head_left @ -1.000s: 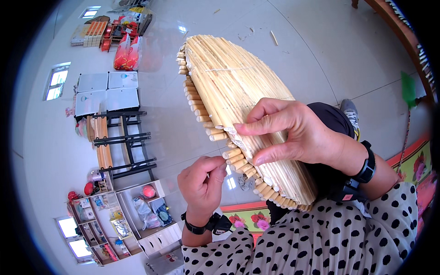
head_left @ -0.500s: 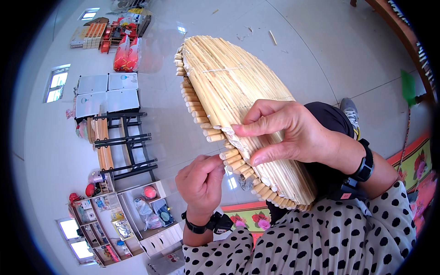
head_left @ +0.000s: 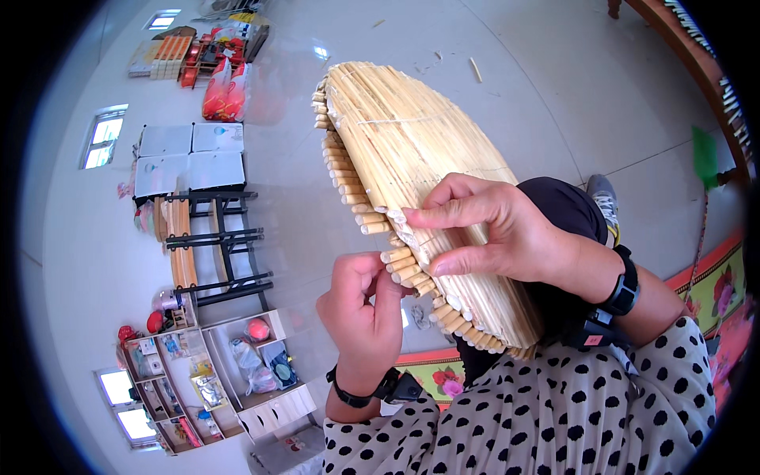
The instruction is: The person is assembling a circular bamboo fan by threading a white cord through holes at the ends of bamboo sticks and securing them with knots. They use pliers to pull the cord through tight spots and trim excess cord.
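A bundle of pale stalks bound flat into a rounded mat (head_left: 427, 131) leans over my lap, its cut ends in a stepped row along the left edge. Faint lines of stitching cross the stalks. My right hand (head_left: 507, 229) lies on top of the mat and grips its edge between thumb and fingers. Close against the protruding stalk ends, my left hand (head_left: 368, 305) has its thumb and forefinger pinched together. What that pinch holds, if anything, is hidden.
Stalk scraps (head_left: 476, 70) lie on the tiled floor. Left are dark metal-framed benches (head_left: 226, 237), white cabinets (head_left: 190, 162) and a shelf unit (head_left: 261, 380) of household things. A wooden-framed piece of furniture (head_left: 704, 63) stands far right, near a green flap (head_left: 704, 157).
My left hand has moved slightly right and up, closer in under the stalk ends. The mat has shifted a little right in the picture; my right hand keeps its grip.
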Motion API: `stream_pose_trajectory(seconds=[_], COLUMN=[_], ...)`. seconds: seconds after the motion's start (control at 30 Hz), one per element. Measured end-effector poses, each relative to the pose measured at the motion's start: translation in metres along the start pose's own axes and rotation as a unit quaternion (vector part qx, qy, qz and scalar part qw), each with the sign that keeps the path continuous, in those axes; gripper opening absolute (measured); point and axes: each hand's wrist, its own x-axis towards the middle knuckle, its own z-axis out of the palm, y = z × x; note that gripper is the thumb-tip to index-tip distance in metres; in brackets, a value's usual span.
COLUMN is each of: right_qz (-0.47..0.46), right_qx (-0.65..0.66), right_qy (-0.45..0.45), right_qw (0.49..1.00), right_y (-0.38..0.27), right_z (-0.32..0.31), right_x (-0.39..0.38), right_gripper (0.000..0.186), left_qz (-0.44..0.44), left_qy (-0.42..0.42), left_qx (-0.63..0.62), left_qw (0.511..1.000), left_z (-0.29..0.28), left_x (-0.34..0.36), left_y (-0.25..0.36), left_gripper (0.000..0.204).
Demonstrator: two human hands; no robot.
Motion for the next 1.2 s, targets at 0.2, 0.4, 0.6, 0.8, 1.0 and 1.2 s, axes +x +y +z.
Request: stream_pose_trajectory(seconds=[0.2, 0.4, 0.6, 0.8, 1.0, 1.2], right_qz=[-0.001, 0.002, -0.012, -0.034, -0.033, 0.005], right_qx=[0.023, 0.021, -0.06, -0.173, -0.226, -0.187], right_qy=[-0.004, -0.015, -0.027, -0.042, -0.108, -0.115], right_qw=[1.0, 1.0, 0.998, 0.983, 0.968, 0.976], right_y=[0.002, 0.001, -0.006, -0.017, -0.03, -0.022], right_z=[-0.001, -0.002, -0.007, -0.011, -0.028, -0.03], right_x=[0.001, 0.0, -0.004, -0.003, -0.004, -0.008], right_gripper=[0.051, 0.052, 0.053, 0.05, 0.059, 0.057], left_qz=[-0.023, 0.004, 0.097, 0.041, -0.039, -0.07], left_qy=[-0.033, -0.016, -0.005, -0.048, 0.049, -0.043], left_qx=[-0.021, -0.079, -0.025, -0.031, -0.02, -0.065], left_qw=[0.999, 0.997, 0.995, 0.998, 0.998, 0.995], left_z=[0.001, 0.006, 0.011, -0.002, 0.004, 0.053], left_x=[0.0, 0.0, 0.004, 0.004, -0.041, -0.053], left_y=[0.002, 0.002, -0.001, 0.007, 0.01, 0.005], left_gripper=[0.013, 0.032, 0.027, 0.035, 0.051, 0.075])
